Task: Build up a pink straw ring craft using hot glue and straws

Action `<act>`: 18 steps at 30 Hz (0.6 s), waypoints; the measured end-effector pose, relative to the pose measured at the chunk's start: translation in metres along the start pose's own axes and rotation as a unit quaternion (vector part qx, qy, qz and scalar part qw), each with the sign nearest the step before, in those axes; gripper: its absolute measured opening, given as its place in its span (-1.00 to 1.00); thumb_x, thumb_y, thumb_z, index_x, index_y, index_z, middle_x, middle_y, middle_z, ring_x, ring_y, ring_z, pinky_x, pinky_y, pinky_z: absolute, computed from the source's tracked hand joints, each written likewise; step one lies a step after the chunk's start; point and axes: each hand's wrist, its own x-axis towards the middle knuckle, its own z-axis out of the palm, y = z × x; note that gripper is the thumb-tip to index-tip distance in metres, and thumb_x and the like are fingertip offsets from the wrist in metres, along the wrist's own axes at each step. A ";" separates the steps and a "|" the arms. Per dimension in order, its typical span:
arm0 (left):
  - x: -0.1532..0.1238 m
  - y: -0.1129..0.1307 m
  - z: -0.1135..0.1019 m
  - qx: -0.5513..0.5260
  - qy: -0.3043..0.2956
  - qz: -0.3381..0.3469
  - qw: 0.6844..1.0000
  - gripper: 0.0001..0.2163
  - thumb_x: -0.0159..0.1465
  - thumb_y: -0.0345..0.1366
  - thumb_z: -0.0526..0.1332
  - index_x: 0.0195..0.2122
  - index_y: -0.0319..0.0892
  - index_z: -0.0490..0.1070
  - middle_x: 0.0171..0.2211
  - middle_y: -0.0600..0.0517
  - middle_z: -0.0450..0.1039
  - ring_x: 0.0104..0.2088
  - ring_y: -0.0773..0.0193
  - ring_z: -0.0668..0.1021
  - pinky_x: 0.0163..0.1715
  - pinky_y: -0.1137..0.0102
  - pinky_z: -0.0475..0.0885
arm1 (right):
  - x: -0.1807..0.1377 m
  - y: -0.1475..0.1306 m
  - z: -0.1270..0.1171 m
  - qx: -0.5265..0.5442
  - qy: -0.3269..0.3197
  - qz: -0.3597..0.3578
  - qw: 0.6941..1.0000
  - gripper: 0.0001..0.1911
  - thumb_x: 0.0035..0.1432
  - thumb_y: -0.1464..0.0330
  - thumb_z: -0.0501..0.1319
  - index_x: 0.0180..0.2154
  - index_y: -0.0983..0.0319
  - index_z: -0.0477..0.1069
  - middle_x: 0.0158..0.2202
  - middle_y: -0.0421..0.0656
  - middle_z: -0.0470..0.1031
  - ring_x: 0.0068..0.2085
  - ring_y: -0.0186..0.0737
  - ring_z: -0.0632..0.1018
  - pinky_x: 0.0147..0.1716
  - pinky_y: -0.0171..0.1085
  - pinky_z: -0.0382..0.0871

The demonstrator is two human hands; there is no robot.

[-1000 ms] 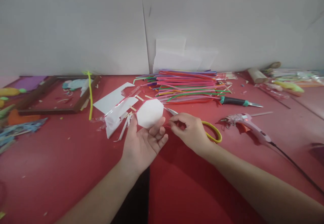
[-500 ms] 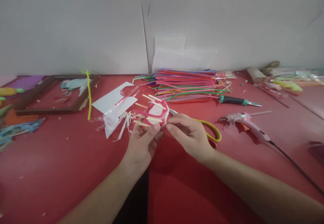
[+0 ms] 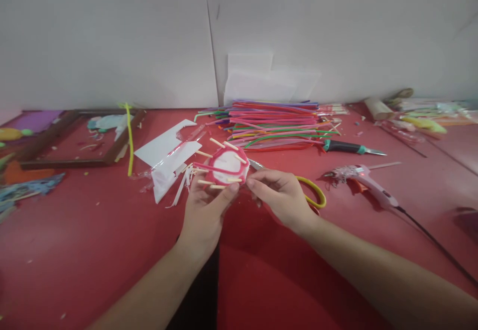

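Both my hands hold a small white paper piece rimmed with pink straw, with several short wooden sticks poking out of it. My left hand grips its near left edge, thumb on top and fingers underneath. My right hand pinches its right edge with fingertips together. The piece is held just above the red table, its pink side facing up. Yellow-handled scissors lie directly behind my right hand, partly hidden by it.
A pile of coloured straws lies at the back centre. White paper scraps sit to the left of my hands. A pink glue gun with its cord, and a craft knife, lie to the right. A wooden frame stands at far left.
The paper piece was turned over, from its plain white face to the pink-rimmed side with sticks. My left hand went from open under it to gripping it; both hands stayed in place.
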 end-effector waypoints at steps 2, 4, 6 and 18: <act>0.000 0.000 0.000 0.019 0.007 0.011 1.000 -0.68 0.06 -0.41 0.53 -0.23 -0.10 0.47 -0.38 0.15 0.66 -0.36 0.36 0.67 -0.27 0.46 0.64 | 0.000 0.000 0.000 -0.001 0.003 0.015 1.000 -0.80 0.06 0.24 0.33 -0.46 0.25 0.55 -0.63 -0.28 0.39 -0.60 -0.42 0.35 -0.61 -0.36 0.23; -0.001 0.000 0.000 0.038 0.015 0.019 0.999 -0.65 0.06 -0.40 0.53 -0.17 -0.10 0.47 -0.34 0.13 0.67 -0.34 0.33 0.68 -0.24 0.42 0.65 | 0.001 -0.001 0.001 -0.002 0.005 0.029 1.000 -0.80 0.03 0.23 0.33 -0.47 0.25 0.53 -0.63 -0.29 0.37 -0.60 -0.42 0.34 -0.61 -0.36 0.22; -0.002 -0.001 0.001 0.052 0.023 0.024 0.998 -0.62 0.06 -0.40 0.53 -0.14 -0.10 0.46 -0.33 0.12 0.67 -0.33 0.32 0.68 -0.25 0.41 0.65 | 0.001 -0.002 0.001 -0.002 0.008 0.039 0.999 -0.81 0.00 0.24 0.33 -0.48 0.24 0.51 -0.64 -0.30 0.36 -0.61 -0.42 0.33 -0.61 -0.36 0.20; 0.002 0.000 -0.005 0.047 0.088 0.002 0.995 -0.60 0.04 -0.36 0.54 -0.21 -0.08 0.37 -0.39 0.20 0.59 -0.37 0.37 0.63 -0.39 0.47 0.64 | 0.005 0.001 0.000 0.010 0.053 0.079 0.995 -0.89 -0.10 0.32 0.24 -0.52 0.23 0.44 -0.64 -0.33 0.36 -0.63 -0.47 0.31 -0.62 -0.39 0.17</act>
